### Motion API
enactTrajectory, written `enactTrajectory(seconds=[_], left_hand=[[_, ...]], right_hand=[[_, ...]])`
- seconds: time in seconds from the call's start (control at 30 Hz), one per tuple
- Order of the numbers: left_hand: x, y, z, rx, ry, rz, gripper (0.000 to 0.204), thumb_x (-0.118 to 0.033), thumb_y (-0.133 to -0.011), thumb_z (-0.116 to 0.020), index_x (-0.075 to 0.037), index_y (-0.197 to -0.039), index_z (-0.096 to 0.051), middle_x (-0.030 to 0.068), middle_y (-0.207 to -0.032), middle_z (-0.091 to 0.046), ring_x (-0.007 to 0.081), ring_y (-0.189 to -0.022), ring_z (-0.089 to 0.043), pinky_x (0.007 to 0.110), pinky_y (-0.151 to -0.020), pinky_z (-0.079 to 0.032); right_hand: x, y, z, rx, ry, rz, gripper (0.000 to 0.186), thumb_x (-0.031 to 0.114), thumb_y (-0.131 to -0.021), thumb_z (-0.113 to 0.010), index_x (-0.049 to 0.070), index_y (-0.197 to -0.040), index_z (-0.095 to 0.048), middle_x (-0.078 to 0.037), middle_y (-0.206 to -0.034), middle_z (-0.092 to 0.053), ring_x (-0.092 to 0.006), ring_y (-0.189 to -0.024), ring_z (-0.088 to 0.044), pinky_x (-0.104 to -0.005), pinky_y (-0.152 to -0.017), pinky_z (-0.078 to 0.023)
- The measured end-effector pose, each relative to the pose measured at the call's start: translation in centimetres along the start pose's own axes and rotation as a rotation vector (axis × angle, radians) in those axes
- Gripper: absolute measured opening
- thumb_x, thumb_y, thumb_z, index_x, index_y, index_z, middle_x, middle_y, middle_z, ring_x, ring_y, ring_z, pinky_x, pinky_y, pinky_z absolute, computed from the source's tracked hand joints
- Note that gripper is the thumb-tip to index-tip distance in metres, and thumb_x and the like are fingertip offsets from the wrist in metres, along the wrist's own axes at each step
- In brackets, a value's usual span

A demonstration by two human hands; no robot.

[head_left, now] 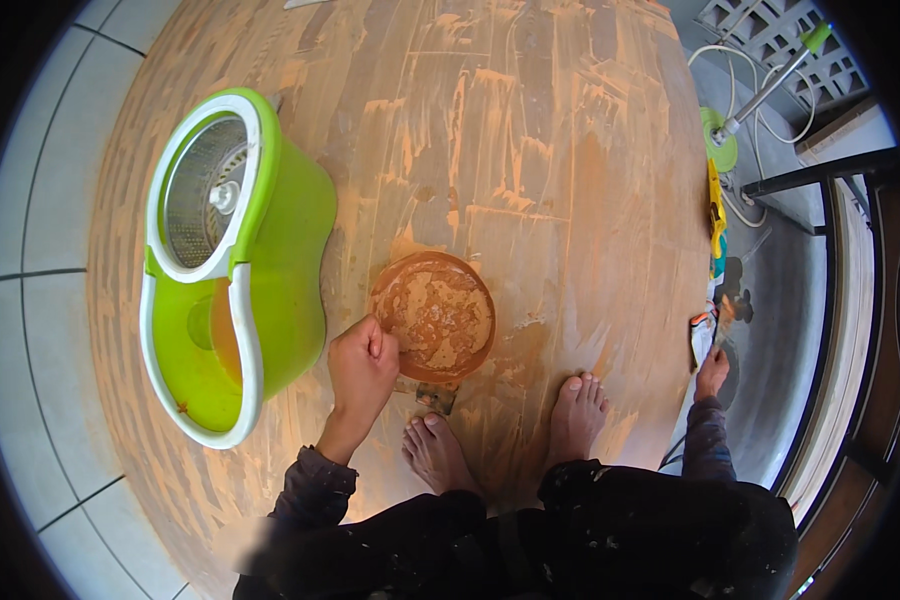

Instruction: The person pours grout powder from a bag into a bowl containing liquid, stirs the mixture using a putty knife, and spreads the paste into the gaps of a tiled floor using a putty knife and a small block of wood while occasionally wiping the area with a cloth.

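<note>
On the far left I am seeing pale tiles [30,200], curving away into the dark rim of the view. Next, a green mop bucket [295,240] is standing on the wood-patterned floor [620,250], which is showing orange smears. Its spinner basket [192,215] is facing up; something brownish is showing in the lower compartment, and I am not managing to tell water from stain. A pale strip [305,3] is being cut off by the top edge, and a whitish blur [238,545] is sitting beside the trousers [650,530], too soft to make out.

My left hand [363,368] is closing in a fist on the lower left edge of a brown bowl [435,315], hiding that part of the rim. The bowl is resting on the floor between the bucket and the feet, holding orange-brown paste. Just below it, a small dark block [436,398] is lying close to the left foot [438,452]; I am failing to identify it. The right foot [578,415] is resting farther over.

My right hand [712,375] is reaching beside a white-and-orange packet [703,338]; I cannot tell whether it is gripping anything. Above, a yellow item [717,205] is showing only edge-on, and a green mop head [720,145] is lying partly hidden behind the floor's edge.
</note>
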State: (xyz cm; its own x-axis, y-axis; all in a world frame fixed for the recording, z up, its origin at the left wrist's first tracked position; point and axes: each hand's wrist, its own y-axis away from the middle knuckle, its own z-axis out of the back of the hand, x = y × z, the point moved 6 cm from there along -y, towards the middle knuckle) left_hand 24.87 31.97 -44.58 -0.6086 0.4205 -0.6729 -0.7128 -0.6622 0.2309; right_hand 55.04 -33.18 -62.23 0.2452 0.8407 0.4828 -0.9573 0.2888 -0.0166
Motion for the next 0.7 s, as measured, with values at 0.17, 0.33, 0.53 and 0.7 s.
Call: enactTrajectory(seconds=[0.17, 0.33, 0.53, 0.7], left_hand=[[-3.5, 0.7, -1.1, -0.173, 0.150, -0.346, 0.019, 0.014, -0.082, -0.054, -0.002, -0.075, -0.047, 0.0050, -0.077, -0.049, 0.0130, -0.069, -0.049, 0.023, -0.059, -0.038], [-0.8, 1.6, -2.1, 0.130, 0.225, 0.087, 0.019, 0.014, -0.083, -0.054, -0.001, -0.075, -0.047, 0.0028, -0.075, -0.046, 0.0098, -0.069, -0.047, 0.021, -0.059, -0.036], [-2.4, 1.2, -2.1, -0.013, -0.039, -0.153, 0.019, 0.016, -0.080, -0.053, -0.001, -0.077, -0.046, 0.0048, -0.077, -0.045, 0.0128, -0.071, -0.046, 0.024, -0.065, -0.039], [-6.2, 1.5, -2.4, -0.024, 0.054, -0.253, 0.020, 0.015, -0.080, -0.054, -0.002, -0.089, -0.054, 0.0102, -0.092, -0.057, 0.0263, -0.088, -0.059, 0.034, -0.082, -0.047]], right_hand=[[0.2, -1.1, -1.7, -0.049, 0.174, 0.007, 0.037, 0.032, -0.095, -0.061, -0.004, -0.101, -0.066, -0.028, -0.094, -0.068, -0.0456, -0.093, -0.066, -0.0505, -0.085, -0.049], [2.8, 0.5, 0.2, -0.098, 0.065, -0.003, 0.039, 0.025, -0.088, -0.071, -0.001, -0.116, -0.064, -0.022, -0.110, -0.063, -0.0374, -0.101, -0.063, -0.0451, -0.088, -0.049], [4.2, 1.5, 1.7, -0.156, 0.074, 0.067, 0.036, 0.021, -0.087, -0.071, 0.000, -0.114, -0.062, -0.017, -0.101, -0.058, -0.0331, -0.092, -0.060, -0.0437, -0.084, -0.048], [4.6, 0.8, 0.9, -0.148, 0.059, 0.052, 0.037, 0.021, -0.087, -0.071, -0.001, -0.116, -0.061, -0.019, -0.104, -0.059, -0.0350, -0.095, -0.060, -0.0436, -0.086, -0.048]])
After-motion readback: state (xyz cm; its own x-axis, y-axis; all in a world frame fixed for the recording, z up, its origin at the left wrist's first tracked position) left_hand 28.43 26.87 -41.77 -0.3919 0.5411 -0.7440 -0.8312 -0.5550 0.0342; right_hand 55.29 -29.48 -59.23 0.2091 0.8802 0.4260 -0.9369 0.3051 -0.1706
